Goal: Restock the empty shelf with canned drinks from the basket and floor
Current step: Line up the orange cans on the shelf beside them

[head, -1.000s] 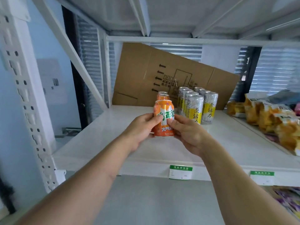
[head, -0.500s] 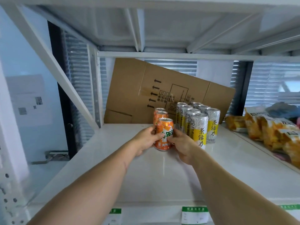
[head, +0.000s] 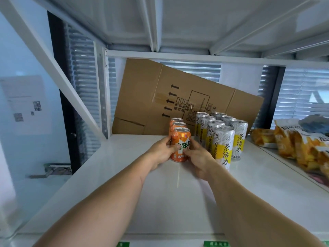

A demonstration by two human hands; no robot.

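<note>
Both my hands are on the orange can [head: 180,139] right now, my left hand [head: 161,153] wrapped round its left side with the thumb across the label, my right hand [head: 197,158] curled round its right side, so each grip is clamped on that one can. The can stands upright on the white shelf [head: 124,184], its base down on the surface as far as I can see, at the front of a short row: two more orange cans [head: 177,123] line up straight behind it, touching or nearly so, running back toward the cardboard. Just to the right stand the tall silver and yellow cans [head: 223,139], two rows of them going back, the nearest one right beside my right wrist. Behind all the cans a flattened cardboard box [head: 160,97] leans tilted against the back of the shelf, black arrows printed on it. Further right, on the same level, orange and yellow snack bags [head: 293,143] lie well apart from the drinks. Over my head is the underside of the next shelf up [head: 178,20], and a white slanted brace [head: 58,75] cuts across on the left. Green price tags [head: 215,244] show along the front edge of the shelf, below my forearms.
</note>
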